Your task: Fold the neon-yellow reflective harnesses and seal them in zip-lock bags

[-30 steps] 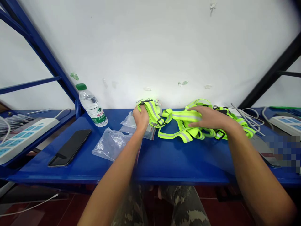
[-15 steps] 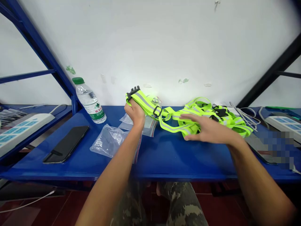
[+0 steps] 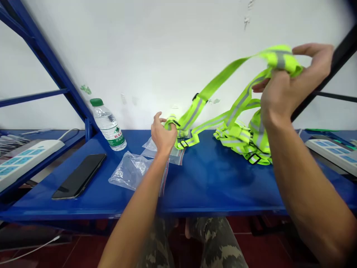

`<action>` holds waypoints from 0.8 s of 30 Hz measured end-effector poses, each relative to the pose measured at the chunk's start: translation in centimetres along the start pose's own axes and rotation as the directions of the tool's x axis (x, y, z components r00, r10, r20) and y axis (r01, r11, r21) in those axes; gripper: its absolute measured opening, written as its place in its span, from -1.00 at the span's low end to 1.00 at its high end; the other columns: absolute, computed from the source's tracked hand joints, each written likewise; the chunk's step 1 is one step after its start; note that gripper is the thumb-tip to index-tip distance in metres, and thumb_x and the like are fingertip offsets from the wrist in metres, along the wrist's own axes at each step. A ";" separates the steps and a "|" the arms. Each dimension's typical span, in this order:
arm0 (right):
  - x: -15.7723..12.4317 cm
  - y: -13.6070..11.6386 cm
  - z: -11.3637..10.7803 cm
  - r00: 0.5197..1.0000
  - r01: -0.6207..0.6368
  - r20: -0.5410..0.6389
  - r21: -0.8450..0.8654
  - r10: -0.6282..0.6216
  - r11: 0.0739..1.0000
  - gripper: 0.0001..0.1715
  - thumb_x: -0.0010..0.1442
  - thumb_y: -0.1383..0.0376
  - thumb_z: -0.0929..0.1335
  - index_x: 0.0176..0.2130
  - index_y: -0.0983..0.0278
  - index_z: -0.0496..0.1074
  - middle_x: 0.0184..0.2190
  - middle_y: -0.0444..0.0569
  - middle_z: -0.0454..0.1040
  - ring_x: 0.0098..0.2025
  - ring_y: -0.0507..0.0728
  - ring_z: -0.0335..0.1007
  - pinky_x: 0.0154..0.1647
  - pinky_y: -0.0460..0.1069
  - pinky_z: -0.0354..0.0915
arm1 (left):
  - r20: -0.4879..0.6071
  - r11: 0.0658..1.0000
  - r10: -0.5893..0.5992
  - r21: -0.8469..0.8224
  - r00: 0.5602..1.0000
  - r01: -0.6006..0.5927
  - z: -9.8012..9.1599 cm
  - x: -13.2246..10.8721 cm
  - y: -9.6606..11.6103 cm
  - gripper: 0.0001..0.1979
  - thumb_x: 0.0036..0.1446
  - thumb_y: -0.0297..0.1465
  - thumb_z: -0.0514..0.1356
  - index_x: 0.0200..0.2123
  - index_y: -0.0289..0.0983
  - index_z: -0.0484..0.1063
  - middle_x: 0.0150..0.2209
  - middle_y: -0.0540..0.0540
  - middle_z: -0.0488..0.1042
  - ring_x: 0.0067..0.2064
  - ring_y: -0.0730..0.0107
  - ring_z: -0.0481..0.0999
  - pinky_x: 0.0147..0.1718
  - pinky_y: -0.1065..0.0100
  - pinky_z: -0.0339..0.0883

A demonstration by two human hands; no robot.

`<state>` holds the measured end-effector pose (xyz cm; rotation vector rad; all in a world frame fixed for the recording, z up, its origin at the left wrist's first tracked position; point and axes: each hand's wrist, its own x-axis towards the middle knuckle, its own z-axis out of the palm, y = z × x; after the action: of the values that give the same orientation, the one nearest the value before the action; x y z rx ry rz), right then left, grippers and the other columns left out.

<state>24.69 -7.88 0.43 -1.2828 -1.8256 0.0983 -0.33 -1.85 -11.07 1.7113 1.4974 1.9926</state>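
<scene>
Your right hand grips the raised reflective vest, fingers curled closed; your left hand, fingers half-closed, holds its strap end, zip bag just beneath them.

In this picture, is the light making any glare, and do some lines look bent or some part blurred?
In the head view, a soft glare lies on the blue shelf, shadows are faint, the wide lens bows the shelf's front edge and stretches the right hand large near the frame edge, and the neon reflective vest looks fairly sharp, without clear motion blur.
</scene>
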 end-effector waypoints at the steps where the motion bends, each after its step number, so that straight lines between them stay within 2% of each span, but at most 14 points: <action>1: 0.2 -0.6 0.3 1.000 0.017 0.015 0.046 -0.017 0.999 -0.46 0.11 0.17 0.40 0.08 0.20 0.33 -0.11 0.09 0.52 0.07 0.34 0.34 0.06 0.24 0.29 | 0.106 0.996 0.078 0.030 0.991 -0.082 -0.2 -0.1 0.3 -0.46 -0.06 -0.43 0.26 0.06 -0.20 0.33 -0.06 -0.18 0.46 0.06 0.07 0.38 0.12 0.08 0.15; 2: 0.3 -1.2 0.5 0.999 0.034 0.027 0.090 -0.037 0.995 -0.43 0.11 0.15 0.41 0.09 0.20 0.32 -0.09 0.08 0.52 0.08 0.33 0.33 0.07 0.24 0.30 | 0.229 0.988 0.145 0.019 0.962 -0.154 -0.4 -0.1 0.7 -0.40 -0.10 -0.42 0.29 0.09 -0.21 0.32 0.02 -0.20 0.42 0.11 0.03 0.34 0.16 0.04 0.11; 4: 0.2 -2.3 1.0 0.996 0.076 0.038 0.172 -0.084 0.982 -0.37 0.11 0.12 0.43 0.13 0.19 0.27 -0.06 0.07 0.50 0.10 0.32 0.32 0.09 0.25 0.30 | 0.460 0.969 0.246 -0.121 0.853 -0.214 -1.0 0.1 1.8 -0.29 -0.14 -0.35 0.35 0.15 -0.19 0.27 0.12 -0.21 0.35 0.19 0.00 0.28 0.18 0.00 0.10; 5: 0.0 -2.8 1.3 0.994 0.101 0.025 0.209 -0.109 0.973 -0.35 0.11 0.12 0.43 0.14 0.18 0.25 -0.04 0.07 0.49 0.10 0.30 0.32 0.10 0.25 0.29 | 0.529 0.957 0.280 -0.219 0.801 -0.190 -1.2 0.2 2.5 -0.23 -0.13 -0.31 0.37 0.19 -0.17 0.23 0.14 -0.21 0.33 0.21 0.01 0.27 0.17 -0.01 0.13; 6: -0.3 -3.3 1.6 0.991 0.127 0.007 0.240 -0.132 0.962 -0.32 0.11 0.12 0.43 0.16 0.17 0.23 -0.01 0.06 0.48 0.11 0.29 0.32 0.11 0.25 0.29 | 0.562 0.940 0.301 -0.311 0.770 -0.140 -1.4 0.3 3.3 -0.19 -0.12 -0.27 0.38 0.22 -0.15 0.18 0.16 -0.22 0.31 0.22 0.01 0.26 0.15 -0.01 0.16; 8: -1.0 -4.0 2.2 0.985 0.166 0.008 0.274 -0.175 0.947 -0.27 0.09 0.13 0.45 0.18 0.16 0.22 0.04 0.04 0.44 0.12 0.28 0.32 0.13 0.24 0.29 | 0.540 0.898 0.289 -0.440 0.790 -0.027 -1.3 0.5 5.0 -0.15 -0.09 -0.22 0.39 0.25 -0.15 0.13 0.14 -0.24 0.32 0.23 0.01 0.27 0.10 -0.01 0.22; 10: -2.0 -4.2 2.5 0.973 0.184 0.086 0.275 -0.215 0.944 -0.24 0.02 0.17 0.48 0.17 0.15 0.26 0.08 0.01 0.40 0.16 0.29 0.30 0.15 0.24 0.29 | 0.537 0.867 0.253 -0.495 0.805 0.057 -0.8 0.7 6.4 -0.22 -0.10 -0.24 0.41 0.19 -0.20 0.22 0.02 -0.22 0.41 0.14 0.03 0.38 0.01 0.03 0.32; 13: -3.4 -3.6 2.0 0.939 0.174 0.238 0.294 -0.248 0.940 -0.28 -0.03 0.22 0.49 0.13 0.12 0.34 0.08 -0.02 0.40 0.17 0.30 0.31 0.15 0.24 0.30 | 0.633 0.878 0.188 -0.451 0.751 0.160 0.2 1.0 7.2 -0.60 -0.07 -0.30 0.38 -0.14 -0.31 0.47 -0.36 -0.11 0.49 -0.24 0.17 0.55 -0.28 0.20 0.45; 15: -4.1 -2.4 1.3 0.941 0.103 0.271 0.347 -0.205 0.932 -0.32 0.00 0.23 0.47 0.13 0.13 0.36 0.01 0.00 0.47 0.06 0.27 0.41 0.09 0.24 0.35 | 0.682 0.890 0.126 -0.398 0.720 0.221 0.7 1.2 7.0 -0.84 -0.02 -0.34 0.32 -0.38 -0.32 0.49 -0.58 -0.02 0.38 -0.48 0.33 0.47 -0.48 0.31 0.40; 16: -4.3 -1.6 0.9 0.948 0.051 0.273 0.375 -0.163 0.926 -0.33 0.02 0.23 0.46 0.13 0.15 0.36 -0.05 0.01 0.50 -0.01 0.26 0.46 0.03 0.24 0.39 | 0.694 0.890 0.097 -0.382 0.713 0.251 0.7 1.3 6.9 -0.89 0.00 -0.37 0.29 -0.44 -0.32 0.49 -0.64 0.01 0.32 -0.56 0.39 0.41 -0.55 0.35 0.35; 18: -4.6 0.0 0.6 0.959 -0.053 0.273 0.417 -0.069 0.907 -0.34 0.04 0.20 0.45 0.14 0.17 0.35 -0.12 0.04 0.55 -0.11 0.23 0.51 -0.05 0.25 0.43 | 0.696 0.881 0.061 -0.374 0.716 0.288 0.7 1.6 6.9 -0.92 0.01 -0.44 0.23 -0.44 -0.31 0.52 -0.65 0.03 0.32 -0.61 0.46 0.35 -0.59 0.39 0.30; 20: -4.8 1.4 0.7 0.950 -0.109 0.312 0.418 -0.030 0.902 -0.33 0.04 0.20 0.45 0.14 0.18 0.34 -0.05 0.08 0.53 -0.07 0.24 0.50 -0.05 0.25 0.43 | 0.668 0.872 0.053 -0.393 0.742 0.292 0.4 1.9 7.3 -0.85 0.02 -0.47 0.19 -0.34 -0.30 0.56 -0.57 0.00 0.42 -0.56 0.45 0.40 -0.54 0.39 0.34; 22: -4.9 2.2 1.5 0.909 -0.114 0.413 0.371 -0.054 0.921 -0.35 0.04 0.24 0.44 0.13 0.19 0.36 0.08 0.09 0.46 0.06 0.26 0.43 0.00 0.22 0.42 | 0.643 0.861 0.055 -0.417 0.764 0.290 0.1 2.2 8.2 -0.80 0.05 -0.46 0.18 -0.27 -0.30 0.57 -0.48 -0.04 0.50 -0.48 0.41 0.47 -0.47 0.36 0.40; 24: -4.9 2.5 2.6 0.843 -0.081 0.529 0.299 -0.094 0.951 -0.38 0.02 0.30 0.41 0.11 0.19 0.39 0.12 0.05 0.43 0.12 0.27 0.38 0.04 0.17 0.40 | 0.644 0.845 0.042 -0.431 0.764 0.317 -0.2 2.4 9.2 -0.80 0.09 -0.42 0.17 -0.24 -0.31 0.57 -0.47 -0.05 0.51 -0.43 0.37 0.51 -0.43 0.35 0.43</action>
<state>25.10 -9.58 -5.42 -1.0838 -2.1706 0.7884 3.04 -5.05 -2.83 1.6926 0.7323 1.3302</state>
